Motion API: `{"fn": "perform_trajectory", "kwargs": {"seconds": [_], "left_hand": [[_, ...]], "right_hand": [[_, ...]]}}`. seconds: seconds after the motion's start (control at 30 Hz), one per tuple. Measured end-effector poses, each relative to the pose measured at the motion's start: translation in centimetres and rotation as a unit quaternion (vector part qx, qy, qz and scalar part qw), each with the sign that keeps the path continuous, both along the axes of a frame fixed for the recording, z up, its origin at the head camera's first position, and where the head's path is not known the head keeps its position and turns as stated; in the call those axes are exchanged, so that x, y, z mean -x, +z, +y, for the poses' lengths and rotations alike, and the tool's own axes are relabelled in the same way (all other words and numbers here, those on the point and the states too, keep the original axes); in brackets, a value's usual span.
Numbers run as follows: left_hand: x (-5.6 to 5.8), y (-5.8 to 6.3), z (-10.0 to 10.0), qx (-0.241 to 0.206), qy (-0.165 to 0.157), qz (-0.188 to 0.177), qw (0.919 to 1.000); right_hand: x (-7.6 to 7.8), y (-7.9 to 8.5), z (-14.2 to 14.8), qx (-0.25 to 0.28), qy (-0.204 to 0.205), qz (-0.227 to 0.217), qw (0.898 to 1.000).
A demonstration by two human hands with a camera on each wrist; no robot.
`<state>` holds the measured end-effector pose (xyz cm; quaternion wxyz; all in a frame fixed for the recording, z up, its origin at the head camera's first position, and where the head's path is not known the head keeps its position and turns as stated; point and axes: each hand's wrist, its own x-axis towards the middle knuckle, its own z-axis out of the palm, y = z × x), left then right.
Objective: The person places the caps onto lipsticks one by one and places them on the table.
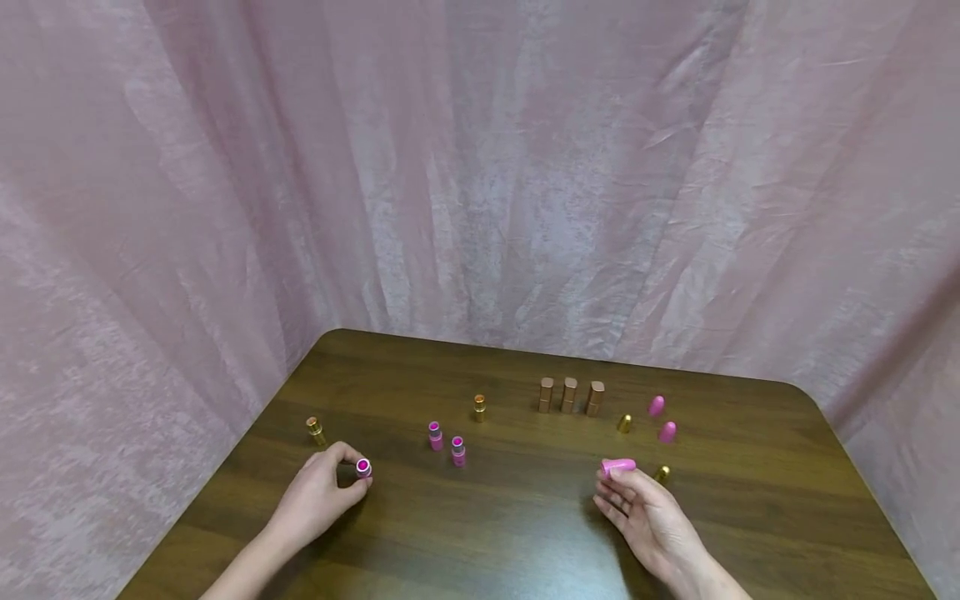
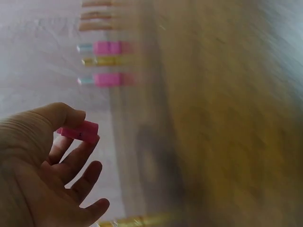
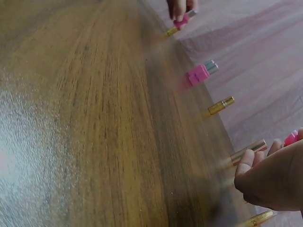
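Observation:
My left hand pinches an uncapped pink lipstick between thumb and fingers at the table's left, its magenta top facing up. In the left wrist view, the pink lower part of that lipstick shows between thumb and fingertips, the other fingers spread below. On the right side, my right hand holds a rounded pink lipstick cap lying sideways between thumb and fingers, over the table. A gold uncapped lipstick stands just beyond the left hand. Close by the right hand is a small gold cap.
Two uncapped pink lipsticks and a gold one stand mid-table. Three rose-gold lipsticks form a row at the back. Two pink caps and another gold cap stand right of them. Pink curtains hang behind the wooden table.

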<state>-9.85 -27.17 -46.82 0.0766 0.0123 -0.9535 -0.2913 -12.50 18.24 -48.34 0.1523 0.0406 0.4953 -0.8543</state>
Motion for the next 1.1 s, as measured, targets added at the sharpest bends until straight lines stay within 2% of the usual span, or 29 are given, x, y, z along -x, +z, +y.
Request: {"fn": "perform_trajectory", "kwargs": {"seconds": [0.2,0.43,0.63,0.73,0.9,1.1], "left_hand": [[0.2,1.3,2.5,-0.006,-0.032,0.005,0.9995],[0.3,1.9,4.7,-0.012,-0.061,0.005,0.9981],[0.8,2.6,6.5,-0.01,-0.094,0.029,0.9951],[1.4,2.8,7.5,0.004,-0.121,0.055,0.9911],[2.5,2.9,9.5,0.031,-0.17,0.103,0.9794],[3.7,3.3,12.1,0.05,-0.212,0.121,0.9685]], "right_hand": [[0.0,-0.1,-0.3,-0.017,-0.042,0.023,0.999],[0.1,-0.2,-0.2,-0.043,-0.061,0.019,0.997],[0.0,-0.2,-0.1,-0.047,-0.068,0.019,0.996],[0.0,-0.1,-0.2,-0.044,-0.067,0.028,0.996],[0.1,0.2,-0.3,-0.054,-0.077,0.049,0.994],[0.2,0.1,-0.4,-0.072,-0.092,0.066,0.991]]}}
